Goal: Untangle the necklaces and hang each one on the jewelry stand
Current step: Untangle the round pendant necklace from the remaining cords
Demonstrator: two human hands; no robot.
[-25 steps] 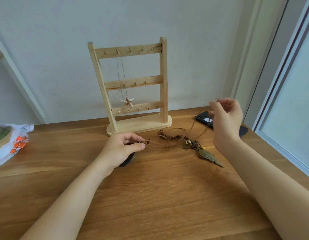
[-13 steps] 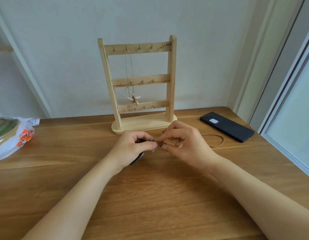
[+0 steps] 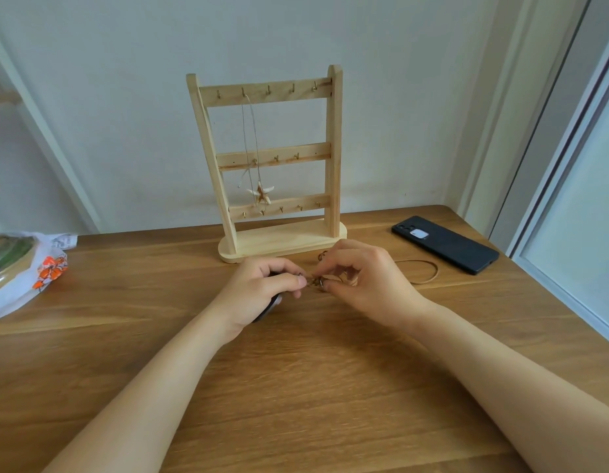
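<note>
A wooden jewelry stand (image 3: 334, 148) with three rows of small hooks stands at the back of the table. A thin necklace with a starfish pendant (image 3: 261, 193) hangs from a top hook. In front of the stand, my left hand (image 3: 258, 291) and my right hand (image 3: 367, 281) meet, each pinching an end of a brown cord necklace (image 3: 429, 273) between thumb and fingers. A loop of that cord lies on the table to the right of my right hand. The pendant and the rest of the cord are hidden under my hands. A dark object (image 3: 267, 310) lies under my left hand.
A black phone (image 3: 444, 244) lies at the back right of the wooden table (image 3: 296, 387). A white plastic bag with orange print (image 3: 33, 271) sits at the left edge. A wall is close behind the stand, a window frame to the right.
My right hand came down from the raised position at the right and met my left hand in front of the stand. Both now pinch the cord's ends together. The leaf pendant is covered.
</note>
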